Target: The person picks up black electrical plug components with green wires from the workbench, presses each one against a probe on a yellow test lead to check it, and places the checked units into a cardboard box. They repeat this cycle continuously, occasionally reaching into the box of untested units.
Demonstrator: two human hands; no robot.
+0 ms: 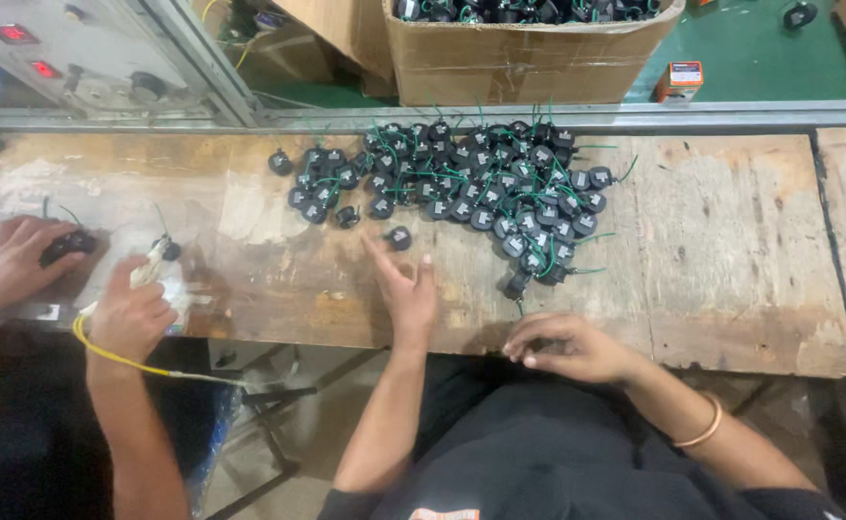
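The right hand (pixel 569 347) rests curled at the desk (pixel 731 250) edge, gripping nothing visible. The left hand (pixel 405 284) reaches open-fingered toward a lone black round part (pixel 399 237), just before the green-wired pile (pixel 481 188). Beyond stands a cardboard box (pixel 524 53).

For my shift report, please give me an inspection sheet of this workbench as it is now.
Surface: worn wooden bench, scratched and stained.
Job's things: pile of small black round parts with green wires; one lone part by the left hand.
Clutter: nothing seen.
Hands: left hand open, fingers reaching to the lone part; right hand curled at the bench edge, contents hidden.
Cables: yellow cable at a co-worker's hand.
Surroundings: cardboard box of similar parts; control panel.
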